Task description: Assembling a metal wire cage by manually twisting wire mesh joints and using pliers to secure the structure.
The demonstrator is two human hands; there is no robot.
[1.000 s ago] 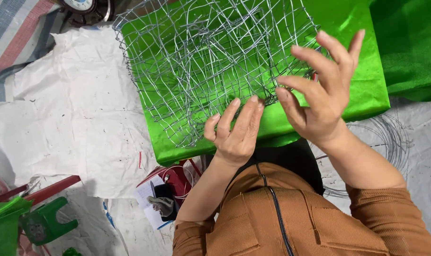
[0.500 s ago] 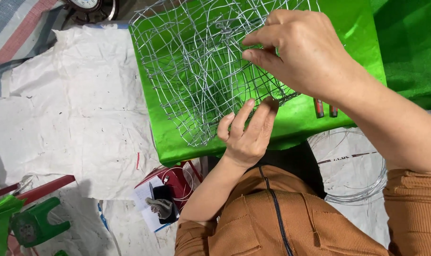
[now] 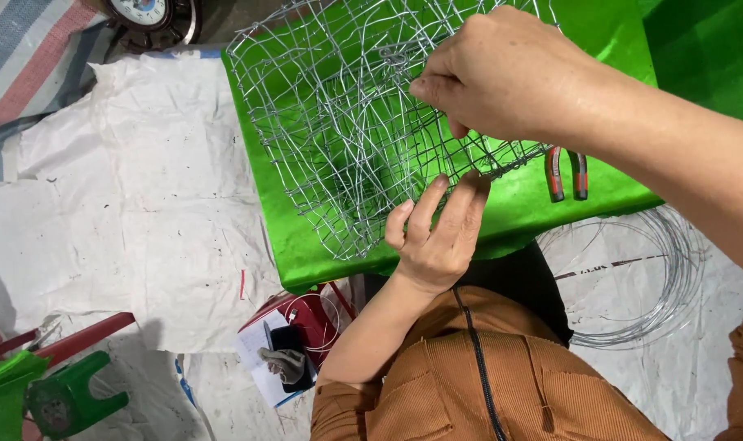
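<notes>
Since the earlier frame: right hand (image 3: 502, 77) shifted left across the wire mesh frame (image 3: 347, 122), now farther over its middle; left hand (image 3: 438, 233) unchanged at the near edge; view slightly closer.

Right hand: palm down above the mesh, fingers curled, fingertips (image 3: 424, 86) pinched on a wire strand near the upper middle of the frame. Grasping wire.

Left hand: fingers extended and spread, pressed flat against the lower right edge of the mesh. Not clenched; touching the wire, closed around nothing visible.

Wire mesh frame: bent, irregular grid of thin grey wire, resting on the green cloth-covered surface (image 3: 282, 237), covering most of its left and middle portion. Lower corner just above the near edge of the green surface.

Pliers (image 3: 566, 171) with red and dark handles: lying on the green surface, right of the mesh, just below the right forearm, apart from both hands.

Coil of loose wire (image 3: 649, 278): on the white sheet (image 3: 126, 204) at the right, below the green surface edge.

Red case (image 3: 302, 322) with papers and a dark item: on the floor beside the left forearm, below the green surface.

Green plastic stool (image 3: 61, 400): lower left corner, well apart from the hands.

Striped tarp (image 3: 28, 65) and round clock face (image 3: 143, 12): upper left.

Brown ribbed garment (image 3: 502, 384) with black cord: bottom centre.
</notes>
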